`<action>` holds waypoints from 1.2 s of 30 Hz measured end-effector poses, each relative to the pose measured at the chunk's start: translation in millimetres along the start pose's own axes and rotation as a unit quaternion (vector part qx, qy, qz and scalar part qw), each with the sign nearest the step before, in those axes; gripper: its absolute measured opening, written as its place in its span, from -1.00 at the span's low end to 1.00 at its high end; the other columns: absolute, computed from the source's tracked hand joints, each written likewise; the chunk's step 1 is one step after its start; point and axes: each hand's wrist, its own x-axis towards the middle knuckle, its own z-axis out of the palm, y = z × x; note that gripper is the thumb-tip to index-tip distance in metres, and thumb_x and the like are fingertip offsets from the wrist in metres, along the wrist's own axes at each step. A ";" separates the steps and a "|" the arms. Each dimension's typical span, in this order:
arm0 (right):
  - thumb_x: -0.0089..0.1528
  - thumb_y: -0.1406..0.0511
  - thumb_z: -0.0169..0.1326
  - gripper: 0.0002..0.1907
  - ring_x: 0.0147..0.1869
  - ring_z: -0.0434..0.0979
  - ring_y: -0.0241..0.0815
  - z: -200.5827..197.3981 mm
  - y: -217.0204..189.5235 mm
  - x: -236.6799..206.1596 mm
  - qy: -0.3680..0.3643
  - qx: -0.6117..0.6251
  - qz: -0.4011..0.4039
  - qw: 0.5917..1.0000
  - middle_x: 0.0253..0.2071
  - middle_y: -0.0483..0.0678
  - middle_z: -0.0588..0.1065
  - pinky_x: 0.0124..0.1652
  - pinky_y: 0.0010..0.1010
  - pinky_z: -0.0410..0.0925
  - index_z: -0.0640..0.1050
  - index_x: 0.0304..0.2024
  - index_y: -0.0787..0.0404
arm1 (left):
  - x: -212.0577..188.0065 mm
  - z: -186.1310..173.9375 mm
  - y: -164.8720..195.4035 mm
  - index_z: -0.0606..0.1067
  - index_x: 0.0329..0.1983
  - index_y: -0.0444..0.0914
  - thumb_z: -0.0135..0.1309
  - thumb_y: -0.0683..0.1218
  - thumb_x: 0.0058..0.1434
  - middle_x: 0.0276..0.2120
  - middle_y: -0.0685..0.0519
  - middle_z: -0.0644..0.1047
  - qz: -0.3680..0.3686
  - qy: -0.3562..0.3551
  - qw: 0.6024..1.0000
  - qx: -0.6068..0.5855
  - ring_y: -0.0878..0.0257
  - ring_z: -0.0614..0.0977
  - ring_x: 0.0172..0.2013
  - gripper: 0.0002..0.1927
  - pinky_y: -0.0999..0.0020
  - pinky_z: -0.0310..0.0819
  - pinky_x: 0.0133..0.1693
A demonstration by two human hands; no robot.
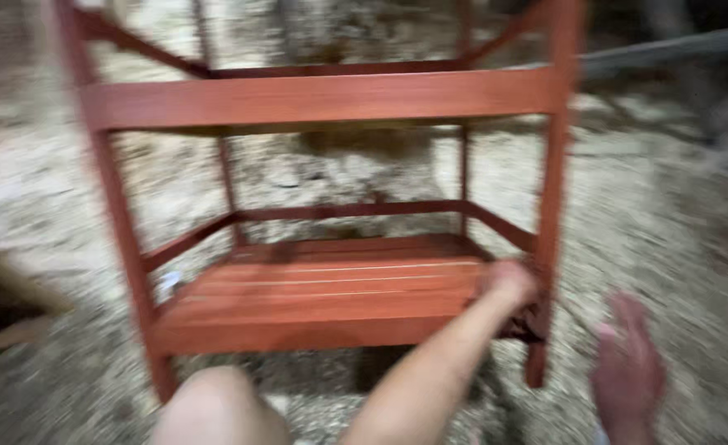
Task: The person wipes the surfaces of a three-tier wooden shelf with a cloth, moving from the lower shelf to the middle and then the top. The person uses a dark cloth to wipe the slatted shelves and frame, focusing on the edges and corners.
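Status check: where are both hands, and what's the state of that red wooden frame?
Left hand on red wooden frame's front right leg, grip blurred. Right hand open, free beside it. Frame upright on rough ground. Nothing blocking.

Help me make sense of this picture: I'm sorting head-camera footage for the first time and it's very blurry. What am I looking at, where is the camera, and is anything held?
The camera sits on a person's head and looks down, so the arms coming in from the bottom edge are that person's own. No machine is involved, only two bare hands. In front stands a red-brown wooden frame with four legs, rails and a slatted lower shelf, like an unfinished stand or small table. It rests on rough, pale, gravelly ground. The left hand reaches to the shelf's right front corner, beside the leg; blur hides whether its grip has closed there. The right hand hangs open in the air to the right of the frame, holding nothing. The rounded shape at the bottom is probably the person's knee.
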 end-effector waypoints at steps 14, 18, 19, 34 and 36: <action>0.40 0.35 -0.12 -0.56 0.54 0.29 -0.04 79.5 -97.8 39.1 -0.058 0.171 0.094 0.979 0.40 0.11 0.39 0.43 -0.26 0.12 0.45 0.32 0.30 | -87.1 -43.3 -166.4 0.45 0.26 0.28 -0.18 0.22 0.38 0.18 0.04 0.52 -0.010 -0.065 0.991 0.115 0.04 0.53 0.18 -0.59 -0.17 0.32 0.17; 0.43 0.29 -0.10 -0.57 0.54 0.27 -0.05 111.2 -122.6 38.5 -0.094 0.192 0.057 0.975 0.42 0.10 0.37 0.44 -0.25 0.12 0.43 0.33 0.27 | -172.2 -116.6 -293.6 0.45 0.23 0.20 0.07 0.21 0.17 0.12 0.18 0.53 -0.042 -0.027 0.975 0.215 0.10 0.59 0.05 -0.49 -0.08 0.48 0.00; 0.44 0.28 -0.10 -0.57 0.54 0.27 -0.05 119.2 -127.1 38.5 -0.095 0.201 0.053 0.974 0.43 0.09 0.36 0.45 -0.24 0.11 0.43 0.33 0.26 | -195.4 -137.9 -319.0 0.50 0.21 0.20 0.02 0.28 0.25 0.10 0.17 0.58 -0.131 -0.023 0.979 0.156 0.12 0.61 0.07 -0.54 0.04 0.50 0.06; 0.41 0.25 -0.11 -0.56 0.53 0.28 0.00 160.7 -124.3 40.2 -0.135 0.191 0.064 0.970 0.39 0.10 0.38 0.40 -0.25 0.13 0.42 0.30 0.30 | -203.1 -173.8 -395.6 0.66 -0.17 -0.06 0.18 0.00 0.09 -0.20 0.05 0.66 -0.202 -0.116 0.962 0.141 0.19 0.70 -0.22 -0.76 0.16 0.63 -0.13; 0.39 0.26 -0.12 -0.54 0.54 0.25 0.00 155.6 -130.0 48.1 -0.151 0.180 0.094 0.967 0.40 0.10 0.37 0.37 -0.25 0.12 0.42 0.30 0.29 | -154.6 -126.3 -355.4 0.65 -0.23 -0.14 0.21 0.10 0.22 -0.24 0.02 0.68 -0.286 -0.093 0.954 0.003 0.27 0.69 -0.29 -0.76 0.20 0.61 -0.21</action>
